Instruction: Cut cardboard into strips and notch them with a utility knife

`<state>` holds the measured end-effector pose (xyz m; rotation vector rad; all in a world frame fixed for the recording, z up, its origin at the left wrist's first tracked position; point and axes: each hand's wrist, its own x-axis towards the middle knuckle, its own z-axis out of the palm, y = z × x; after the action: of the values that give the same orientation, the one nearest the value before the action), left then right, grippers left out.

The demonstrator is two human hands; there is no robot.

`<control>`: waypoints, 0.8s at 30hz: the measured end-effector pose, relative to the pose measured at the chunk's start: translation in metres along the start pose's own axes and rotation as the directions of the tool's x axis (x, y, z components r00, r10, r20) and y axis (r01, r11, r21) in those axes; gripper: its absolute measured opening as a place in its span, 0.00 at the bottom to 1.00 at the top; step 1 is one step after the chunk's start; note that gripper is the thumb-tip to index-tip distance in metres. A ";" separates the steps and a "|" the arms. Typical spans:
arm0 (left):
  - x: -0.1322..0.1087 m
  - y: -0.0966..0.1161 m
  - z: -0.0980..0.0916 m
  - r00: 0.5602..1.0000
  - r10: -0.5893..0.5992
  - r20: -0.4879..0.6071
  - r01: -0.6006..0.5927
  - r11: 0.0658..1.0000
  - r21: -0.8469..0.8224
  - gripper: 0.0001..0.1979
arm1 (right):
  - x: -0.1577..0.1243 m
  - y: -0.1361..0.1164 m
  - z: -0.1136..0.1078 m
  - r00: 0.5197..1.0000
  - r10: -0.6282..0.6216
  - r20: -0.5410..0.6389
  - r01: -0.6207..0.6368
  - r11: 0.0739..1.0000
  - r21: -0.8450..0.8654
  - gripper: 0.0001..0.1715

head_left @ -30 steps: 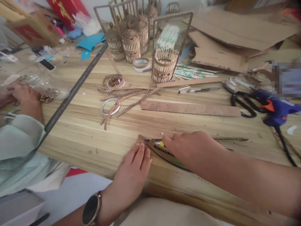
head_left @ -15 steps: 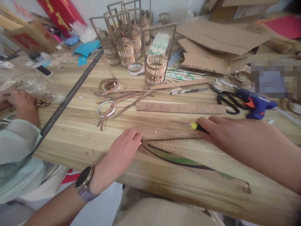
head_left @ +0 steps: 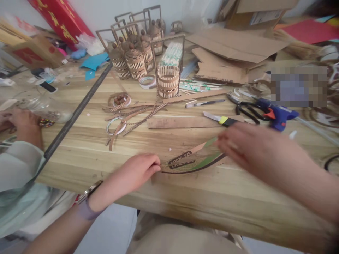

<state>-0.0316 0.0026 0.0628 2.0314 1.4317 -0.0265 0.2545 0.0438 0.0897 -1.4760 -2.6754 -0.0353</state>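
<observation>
Across the near tabletop (head_left: 185,201): cardboard (head_left: 205,161), ends pinched by left hand (head_left: 139,167) and right hand (head_left: 249,146); apparently separating step, next needing steady grip.

A pale, bluish-grey wall (head_left: 113,8) rises behind the light wood-grained surface (head_left: 185,201), which 1 dark strip (head_left: 76,110) crosses diagonally at the left. Below the surface's near edge, pale grey floor (head_left: 106,227) shows. The light is soft and diffuse, leaving faint shadows.

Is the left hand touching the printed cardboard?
Touching. The head view shows the left hand pinching the printed cardboard at its left end.
</observation>
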 end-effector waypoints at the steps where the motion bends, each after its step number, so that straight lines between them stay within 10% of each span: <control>1: 0.000 0.002 -0.001 1.000 -0.004 0.029 0.005 0.999 -0.047 0.10 | -0.011 -0.017 -0.001 0.992 -0.017 0.125 -0.005 0.985 0.170 0.25; 5: -0.007 0.009 -0.010 0.982 -0.016 0.186 0.062 0.968 -0.243 0.09 | -0.053 -0.070 0.023 0.654 -0.322 0.684 -0.408 0.611 0.678 0.12; 10: -0.023 0.027 -0.020 0.956 0.074 0.283 0.045 0.918 -0.394 0.07 | -0.070 -0.087 0.039 0.808 -0.346 0.477 -0.410 0.253 0.876 0.17; 19: -0.028 0.066 -0.009 0.912 0.293 -0.288 -0.372 0.886 -0.276 0.08 | -0.040 -0.074 -0.017 0.991 -0.016 0.134 -0.121 0.329 0.937 0.11; 24: -0.022 0.072 0.005 0.885 0.330 -0.328 -0.428 0.854 -0.296 0.07 | -0.045 -0.061 -0.021 0.995 0.033 0.090 -0.094 0.500 0.861 0.09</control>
<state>0.0225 -0.0324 0.1016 2.0155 1.0504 0.6591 0.2284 -0.0276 0.1078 -1.1667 -2.0303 1.2038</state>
